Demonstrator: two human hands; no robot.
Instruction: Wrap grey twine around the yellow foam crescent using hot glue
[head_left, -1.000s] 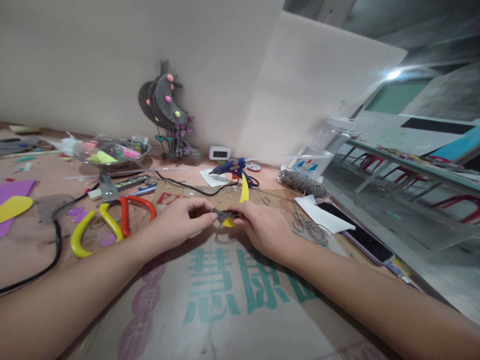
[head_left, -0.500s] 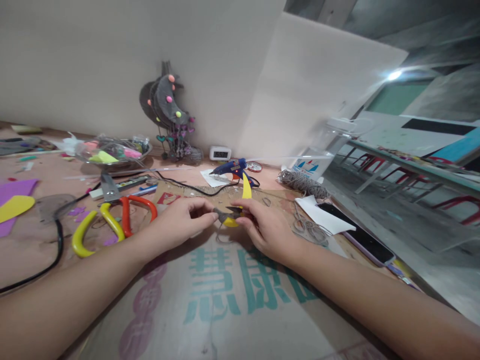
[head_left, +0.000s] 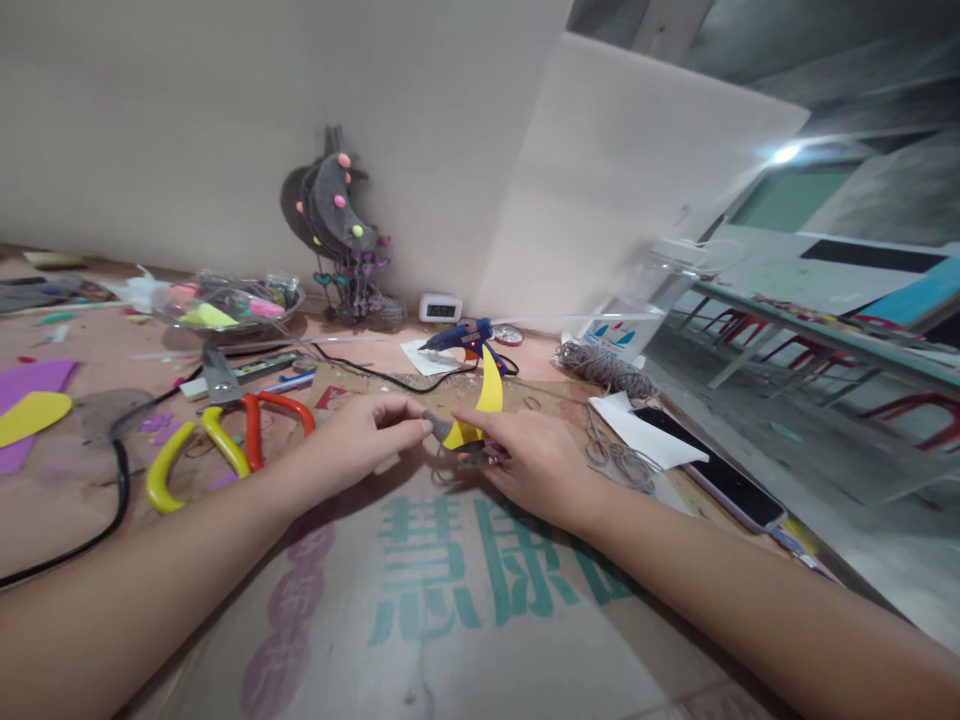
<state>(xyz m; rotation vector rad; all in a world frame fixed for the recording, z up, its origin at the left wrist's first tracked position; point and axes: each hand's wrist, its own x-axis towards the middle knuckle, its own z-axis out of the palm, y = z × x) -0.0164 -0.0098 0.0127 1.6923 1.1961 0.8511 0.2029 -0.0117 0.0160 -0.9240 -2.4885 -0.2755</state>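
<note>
A yellow crescent-shaped piece (head_left: 491, 382) stands between my hands above the cardboard, its lower left end wrapped in grey yarn (head_left: 437, 426). My left hand (head_left: 375, 432) pinches this wrapped end between thumb and fingers. Against the crescent's bare part lies the index finger of my right hand (head_left: 536, 455). That hand's other fingers curl below the crescent around grey yarn, and a dark part among them is too small to make out. A loose loop of yarn hangs under the piece. More yarn lies as a loose coil (head_left: 626, 462) to the right.
Behind stand a blue glue gun (head_left: 465, 336), a small white clock (head_left: 440, 308) and grey moon ornaments (head_left: 337, 205). Yellow-handled pliers (head_left: 169, 470) and an orange-handled tool (head_left: 253, 435) lie left. At right are a yarn skein (head_left: 604, 368) and a phone (head_left: 720, 480).
My right fingers have shifted from in front of the crescent to beneath it, with the index finger now across its edge. The dark part has moved lower. My left hand keeps its pinch.
</note>
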